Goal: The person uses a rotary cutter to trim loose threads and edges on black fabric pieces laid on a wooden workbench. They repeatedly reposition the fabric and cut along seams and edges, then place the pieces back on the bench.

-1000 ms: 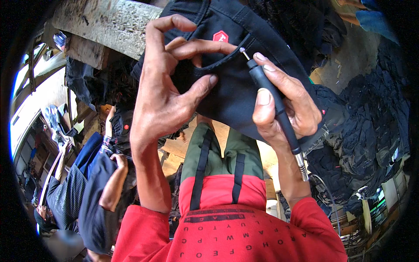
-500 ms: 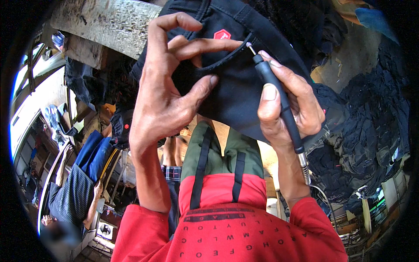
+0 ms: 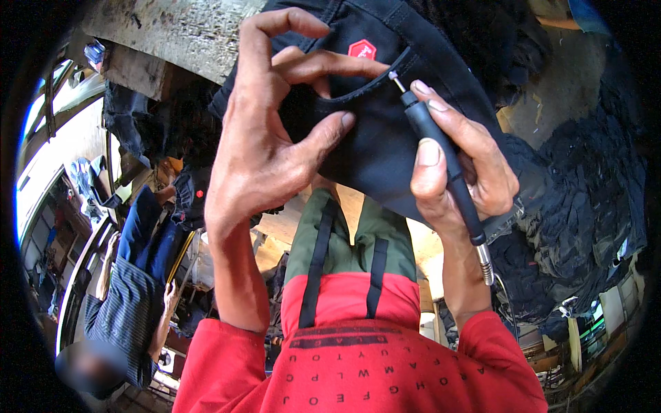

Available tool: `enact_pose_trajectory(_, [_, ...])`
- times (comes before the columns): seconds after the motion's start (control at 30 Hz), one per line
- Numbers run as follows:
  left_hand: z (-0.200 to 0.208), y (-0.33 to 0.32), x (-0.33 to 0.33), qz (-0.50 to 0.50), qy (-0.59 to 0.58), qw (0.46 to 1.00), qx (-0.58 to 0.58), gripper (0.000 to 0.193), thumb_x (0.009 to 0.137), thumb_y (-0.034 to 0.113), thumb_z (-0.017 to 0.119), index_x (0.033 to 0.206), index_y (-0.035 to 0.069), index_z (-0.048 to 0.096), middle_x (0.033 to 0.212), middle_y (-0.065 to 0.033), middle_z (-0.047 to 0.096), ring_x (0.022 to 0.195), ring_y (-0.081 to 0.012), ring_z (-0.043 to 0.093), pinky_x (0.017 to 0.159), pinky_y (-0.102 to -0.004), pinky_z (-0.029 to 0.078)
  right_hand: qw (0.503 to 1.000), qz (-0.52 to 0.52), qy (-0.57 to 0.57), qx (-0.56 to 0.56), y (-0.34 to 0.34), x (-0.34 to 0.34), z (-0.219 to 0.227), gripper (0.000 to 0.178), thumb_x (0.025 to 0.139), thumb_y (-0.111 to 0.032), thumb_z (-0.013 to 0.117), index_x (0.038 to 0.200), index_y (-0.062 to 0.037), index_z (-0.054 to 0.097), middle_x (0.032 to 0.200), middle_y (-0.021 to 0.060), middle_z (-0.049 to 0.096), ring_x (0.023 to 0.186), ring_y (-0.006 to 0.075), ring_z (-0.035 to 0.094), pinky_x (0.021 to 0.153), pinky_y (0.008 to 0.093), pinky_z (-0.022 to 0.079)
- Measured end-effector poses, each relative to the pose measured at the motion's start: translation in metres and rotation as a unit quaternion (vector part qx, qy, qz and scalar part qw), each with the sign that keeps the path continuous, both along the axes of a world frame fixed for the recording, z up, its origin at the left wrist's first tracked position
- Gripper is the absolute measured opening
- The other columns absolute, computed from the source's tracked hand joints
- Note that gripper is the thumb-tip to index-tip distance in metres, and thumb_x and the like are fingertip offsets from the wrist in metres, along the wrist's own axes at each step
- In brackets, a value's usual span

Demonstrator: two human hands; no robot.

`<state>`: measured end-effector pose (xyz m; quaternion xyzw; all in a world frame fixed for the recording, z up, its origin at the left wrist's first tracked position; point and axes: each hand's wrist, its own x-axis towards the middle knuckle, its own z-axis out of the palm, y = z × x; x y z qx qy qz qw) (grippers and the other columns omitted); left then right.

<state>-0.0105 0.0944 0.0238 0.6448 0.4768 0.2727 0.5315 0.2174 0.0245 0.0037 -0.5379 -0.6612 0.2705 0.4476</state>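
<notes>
Black trousers [image 3: 372,151] lie spread before me, with a red hexagonal patch [image 3: 362,49] above a curved pocket opening [image 3: 358,93]. My left hand [image 3: 265,131] is over the cloth, thumb apart from the fingers. Its index finger stretches along the pocket opening to the stitched edge. In my right hand [image 3: 468,158] is a black rotary tool handpiece [image 3: 451,172], gripped like a pen between thumb and fingers. The small pale bit [image 3: 393,75] at its tip meets the pocket edge beside my left index fingertip. A metal flexible shaft [image 3: 486,265] leaves its rear end.
A large heap of dark garments [image 3: 564,199] fills the right side. Worn wooden boards [image 3: 165,34] lie at the far left. Lower left, another person in a striped shirt [image 3: 127,296] is close to a curved rail. More dark cloth [image 3: 127,117] hangs below the boards.
Both hands, the handpiece and the trousers have shifted slightly right in view. The person at left has changed posture. Bare legs and plaid cloth beside my left forearm are out of sight.
</notes>
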Motion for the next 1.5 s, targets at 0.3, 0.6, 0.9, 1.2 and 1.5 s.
enact_pose_trajectory(0.3, [-0.003, -0.001, 0.0, -0.006, -0.008, 1.0, 0.012, 0.079, 0.088, 0.003, 0.087, 0.147, 0.006, 0.033, 0.124, -0.0166, 0.08, 0.114, -0.0221, 0.071, 0.101, -0.0353, 0.048, 1.0, 0.025, 0.018, -0.001, -0.002, 0.0, -0.002, 0.033, 0.099, -0.007, 0.071, 0.129, 0.0066, 0.069, 0.125, 0.032, 0.077, 0.118, 0.0384, 0.078, 0.104, 0.0442, 0.062])
enact_pose_trajectory(0.6, [0.0, -0.001, 0.0, 0.01, 0.002, 1.0, -0.001, 0.081, 0.086, 0.002, 0.087, 0.147, 0.005, 0.033, 0.115, -0.0133, 0.079, 0.106, -0.0192, 0.07, 0.099, -0.0336, 0.05, 0.998, -0.013, 0.02, 0.064, 0.008, -0.012, -0.006, 0.028, 0.079, -0.003, 0.074, 0.105, 0.0078, 0.078, 0.097, 0.0251, 0.082, 0.095, 0.0366, 0.084, 0.089, 0.0423, 0.069])
enact_pose_trajectory(0.9, [0.001, 0.001, -0.001, 0.011, 0.01, 1.0, -0.002, 0.082, 0.085, 0.002, 0.088, 0.147, 0.004, 0.034, 0.11, -0.0108, 0.078, 0.102, -0.0181, 0.067, 0.098, -0.0321, 0.05, 0.998, 0.04, -0.001, 0.056, 0.011, -0.01, 0.0, 0.028, 0.081, -0.003, 0.075, 0.108, 0.0071, 0.076, 0.1, 0.0263, 0.081, 0.097, 0.0371, 0.083, 0.091, 0.0448, 0.069])
enact_pose_trajectory(1.2, [0.003, 0.002, 0.001, 0.004, 0.01, 1.0, 0.004, 0.083, 0.086, 0.005, 0.089, 0.148, 0.007, 0.033, 0.108, -0.0108, 0.077, 0.101, -0.0182, 0.068, 0.098, -0.0332, 0.05, 0.997, 0.076, 0.012, 0.025, 0.005, 0.0, 0.002, 0.032, 0.096, -0.004, 0.072, 0.125, 0.0087, 0.07, 0.12, 0.0327, 0.078, 0.116, 0.0406, 0.079, 0.103, 0.0457, 0.063])
enact_pose_trajectory(1.5, [-0.002, -0.005, -0.001, 0.051, 0.025, 0.995, 0.082, 0.078, 0.087, 0.008, 0.089, 0.145, 0.007, 0.038, 0.13, -0.0176, 0.074, 0.117, -0.0234, 0.066, 0.108, -0.0394, 0.048, 0.993, -0.103, 0.062, 0.009, 0.0, 0.004, -0.003, 0.028, 0.105, -0.014, 0.068, 0.124, 0.0045, 0.076, 0.113, 0.024, 0.081, 0.102, 0.0316, 0.082, 0.091, 0.0395, 0.064])
